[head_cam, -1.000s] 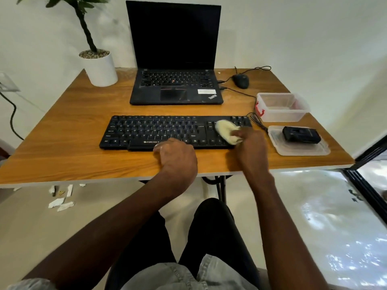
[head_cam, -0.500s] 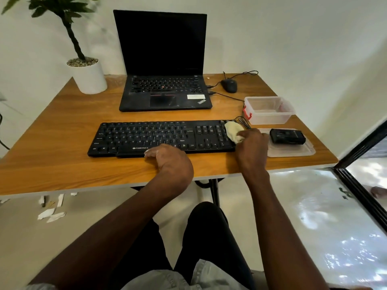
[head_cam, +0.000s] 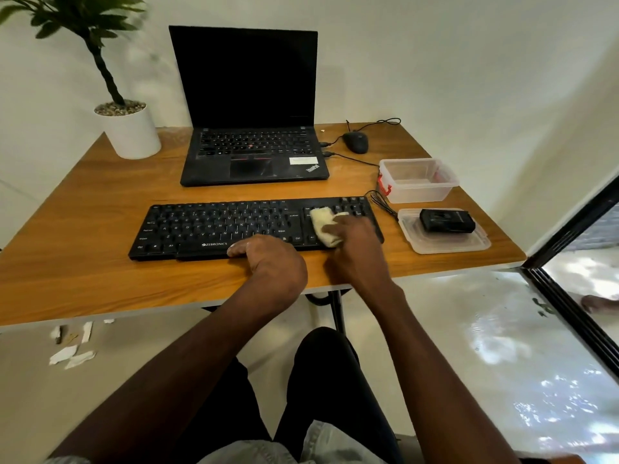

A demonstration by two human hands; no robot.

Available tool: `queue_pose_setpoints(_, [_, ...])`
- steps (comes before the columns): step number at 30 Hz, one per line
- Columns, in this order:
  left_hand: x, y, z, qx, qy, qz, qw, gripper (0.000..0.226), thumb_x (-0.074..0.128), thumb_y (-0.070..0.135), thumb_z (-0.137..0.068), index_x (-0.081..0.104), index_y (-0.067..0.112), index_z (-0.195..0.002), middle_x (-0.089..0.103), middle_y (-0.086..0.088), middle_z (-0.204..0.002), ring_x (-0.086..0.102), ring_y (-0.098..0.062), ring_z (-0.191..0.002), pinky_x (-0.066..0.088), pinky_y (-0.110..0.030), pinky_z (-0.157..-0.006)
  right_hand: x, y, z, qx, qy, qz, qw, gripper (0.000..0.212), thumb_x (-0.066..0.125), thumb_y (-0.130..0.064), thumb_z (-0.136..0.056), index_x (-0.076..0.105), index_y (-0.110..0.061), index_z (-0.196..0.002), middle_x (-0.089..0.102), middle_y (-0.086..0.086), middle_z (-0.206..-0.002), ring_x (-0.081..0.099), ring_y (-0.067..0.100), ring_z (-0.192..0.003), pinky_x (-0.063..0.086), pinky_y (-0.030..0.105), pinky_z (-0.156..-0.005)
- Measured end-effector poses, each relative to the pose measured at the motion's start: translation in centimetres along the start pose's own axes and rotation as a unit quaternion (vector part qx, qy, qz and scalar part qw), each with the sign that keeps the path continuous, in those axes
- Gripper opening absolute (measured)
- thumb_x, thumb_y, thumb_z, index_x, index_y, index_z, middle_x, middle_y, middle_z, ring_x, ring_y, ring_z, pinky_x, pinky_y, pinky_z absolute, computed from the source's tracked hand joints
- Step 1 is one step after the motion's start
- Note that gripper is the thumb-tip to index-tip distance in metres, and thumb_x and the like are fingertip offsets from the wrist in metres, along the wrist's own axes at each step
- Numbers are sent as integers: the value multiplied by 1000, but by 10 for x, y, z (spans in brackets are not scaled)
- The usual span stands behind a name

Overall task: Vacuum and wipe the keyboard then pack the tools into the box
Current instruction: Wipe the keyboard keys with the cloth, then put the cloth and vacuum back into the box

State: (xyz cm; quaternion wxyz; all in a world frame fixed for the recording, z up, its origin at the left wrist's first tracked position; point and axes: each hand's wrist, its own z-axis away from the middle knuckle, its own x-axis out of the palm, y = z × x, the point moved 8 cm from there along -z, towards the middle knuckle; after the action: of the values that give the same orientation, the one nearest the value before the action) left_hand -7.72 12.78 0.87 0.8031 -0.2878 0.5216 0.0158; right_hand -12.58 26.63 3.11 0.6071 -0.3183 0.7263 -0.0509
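Note:
A black keyboard (head_cam: 217,226) lies across the front of the wooden desk (head_cam: 83,202). My right hand (head_cam: 355,246) holds a pale yellow cloth (head_cam: 323,224) pressed onto the keys at the keyboard's right part. My left hand (head_cam: 271,259) rests on the keyboard's front edge near the middle, fingers curled over it. A clear plastic box (head_cam: 418,180) with a red latch stands open to the right. In front of it lies its lid (head_cam: 445,241), and a small black vacuum (head_cam: 447,221) rests on the lid.
A black laptop (head_cam: 251,155) stands open behind the keyboard. A black mouse (head_cam: 356,142) with its cable lies at the back right, a white plant pot (head_cam: 130,132) at the back left. Paper scraps (head_cam: 72,356) lie on the floor. A dark door frame (head_cam: 569,296) runs at right.
My right hand has slid the cloth back left from the keyboard's right end onto the keys left of the number pad. My left hand stays on the front edge. The camera has shifted.

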Motion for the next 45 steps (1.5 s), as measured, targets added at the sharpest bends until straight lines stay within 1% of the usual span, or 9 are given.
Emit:
queue_pose_setpoints(6, [-7, -2, 9, 8, -10, 22, 1000, 55, 56, 27, -94, 46, 5, -143, 48, -25, -143, 48, -45, -127, 39, -60, -107, -37, 55, -4, 115, 95, -107, 983, 40, 56, 5, -84, 70, -11, -118, 64, 10, -127, 58, 25, -114, 41, 24, -92])
queue_pose_setpoints(10, [-48, 24, 33, 87, 139, 122, 979, 38, 51, 26, -94, 60, 7, -125, 57, -21, -128, 55, -36, -116, 45, -50, -100, -42, 57, -5, 127, 61, -273, 952, 42, 53, 4, -86, 69, -16, -119, 65, -2, -122, 57, 9, -107, 45, 19, -85])
queue_pose_setpoints(17, [-99, 88, 57, 221, 378, 393, 809, 37, 47, 10, -80, 66, 1, -110, 66, -19, -108, 60, -39, -102, 46, -46, -91, -65, 98, -21, 192, 11, -724, 663, 34, 52, 6, -82, 60, 0, -115, 69, 15, -101, 67, 26, -88, 58, 30, -68])
queue_pose_setpoints(19, [-102, 106, 61, 232, 412, 417, 776, 46, 39, 11, -73, 68, 0, -108, 67, -19, -101, 62, -39, -92, 50, -44, -83, -90, 109, -30, 165, 38, -683, 710, 28, 58, 1, -86, 62, 0, -115, 68, 17, -104, 67, 26, -87, 56, 31, -71])
queue_pose_setpoints(23, [-103, 136, 62, 267, 403, 430, 763, 54, 31, 14, -75, 68, -1, -112, 67, -19, -103, 62, -38, -94, 50, -46, -85, -138, 132, -44, 150, 89, -398, 901, 20, 69, 1, -79, 62, -15, -88, 67, 2, -83, 64, 15, -71, 50, 28, -62])
queue_pose_setpoints(26, [-101, 148, 61, 277, 393, 423, 768, 56, 29, 15, -76, 69, -2, -111, 67, -21, -104, 62, -39, -97, 51, -48, -87, -156, 134, -47, 78, 98, -177, 976, 20, 61, -2, -79, 55, -9, -97, 61, 4, -95, 59, 21, -83, 45, 22, -61])
queue_pose_setpoints(32, [-95, 153, 50, 262, 363, 414, 792, 60, 26, 16, -75, 65, 0, -117, 63, -19, -108, 56, -38, -104, 47, -50, -91, -136, 135, -20, -88, 117, 107, 983, 38, 47, -4, -76, 56, 3, -113, 54, 21, -120, 54, 39, -105, 52, 39, -78])
queue_pose_setpoints(35, [-92, 155, 47, 260, 354, 395, 807, 62, 23, 17, -74, 65, 0, -116, 62, -18, -107, 54, -37, -105, 45, -49, -92, -126, 137, -12, -88, 116, 106, 984, 52, 33, -21, -76, 60, 5, -111, 59, 24, -118, 53, 41, -108, 52, 46, -86])
queue_pose_setpoints(45, [-87, 163, 46, 260, 378, 348, 818, 52, 36, 13, -74, 64, 0, -116, 60, -18, -110, 51, -37, -111, 38, -48, -100, -119, 165, -7, -20, 28, 84, 996, 54, 48, -30, -72, 60, -6, -118, 62, 15, -123, 55, 34, -112, 45, 39, -95])
